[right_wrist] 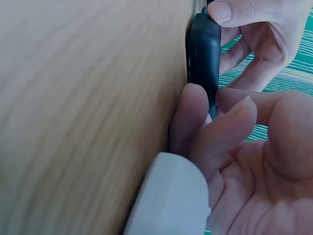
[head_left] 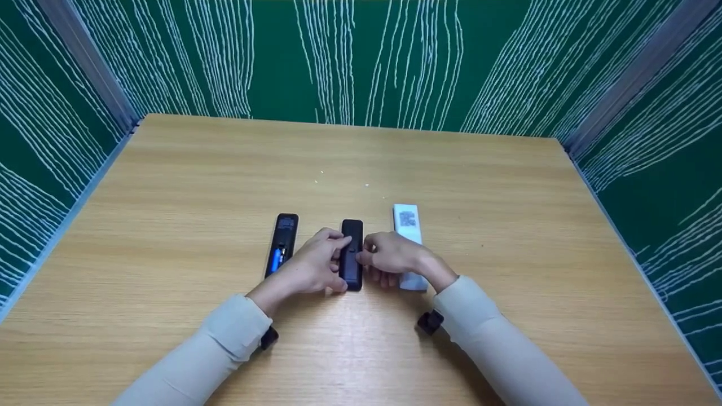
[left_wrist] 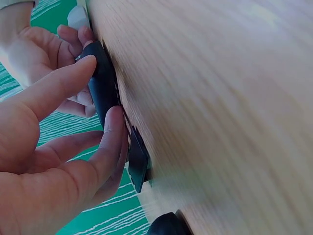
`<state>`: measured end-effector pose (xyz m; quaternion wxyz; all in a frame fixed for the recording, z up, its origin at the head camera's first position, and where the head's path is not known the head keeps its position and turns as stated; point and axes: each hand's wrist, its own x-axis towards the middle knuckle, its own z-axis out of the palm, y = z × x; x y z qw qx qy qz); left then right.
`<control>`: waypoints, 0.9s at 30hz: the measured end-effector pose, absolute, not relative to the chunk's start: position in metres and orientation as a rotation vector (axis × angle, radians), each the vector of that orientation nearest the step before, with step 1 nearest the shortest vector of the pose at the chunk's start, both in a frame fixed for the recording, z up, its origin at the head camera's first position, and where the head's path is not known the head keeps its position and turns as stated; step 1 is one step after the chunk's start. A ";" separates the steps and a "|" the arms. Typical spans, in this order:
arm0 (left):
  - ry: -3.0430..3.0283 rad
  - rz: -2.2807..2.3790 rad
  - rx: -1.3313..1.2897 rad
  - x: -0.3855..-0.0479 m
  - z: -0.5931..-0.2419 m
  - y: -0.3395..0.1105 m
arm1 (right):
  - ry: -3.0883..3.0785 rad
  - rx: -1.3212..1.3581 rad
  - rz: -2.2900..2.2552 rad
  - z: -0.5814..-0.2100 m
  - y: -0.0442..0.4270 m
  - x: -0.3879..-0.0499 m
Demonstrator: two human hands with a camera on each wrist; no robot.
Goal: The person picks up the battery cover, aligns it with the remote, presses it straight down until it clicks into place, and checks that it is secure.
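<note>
A black remote control (head_left: 352,265) lies back side up on the table between the hands. My left hand (head_left: 313,262) grips it from the left, with one fingertip on its back and another at its near end. From the right, the curled fingers of my right hand (head_left: 392,254) hold the remote's edge; the exact contact is partly hidden. Left of the left hand lies a second black remote control (head_left: 287,228), its battery compartment uncovered and showing a blue battery (head_left: 276,258). A thin black piece (left_wrist: 138,159), perhaps a battery cover, shows beside the left fingers.
A white remote-shaped object (head_left: 407,219) with a printed code lies partly under the right hand. Small white specks (head_left: 366,185) are scattered farther back on the wooden table (head_left: 225,169). Green walls with white streaks (head_left: 282,67) stand along the table's back and sides.
</note>
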<state>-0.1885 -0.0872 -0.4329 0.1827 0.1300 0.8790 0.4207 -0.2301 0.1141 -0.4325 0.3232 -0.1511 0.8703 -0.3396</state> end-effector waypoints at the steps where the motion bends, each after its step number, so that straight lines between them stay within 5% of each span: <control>1: 2.479 1.190 0.367 -0.188 -0.433 -0.087 | 2.286 -0.393 -0.889 -0.433 0.114 -0.231; 27: 2.572 1.286 0.453 -0.186 -0.421 -0.122 | 2.413 -0.431 -0.925 -0.426 0.115 -0.230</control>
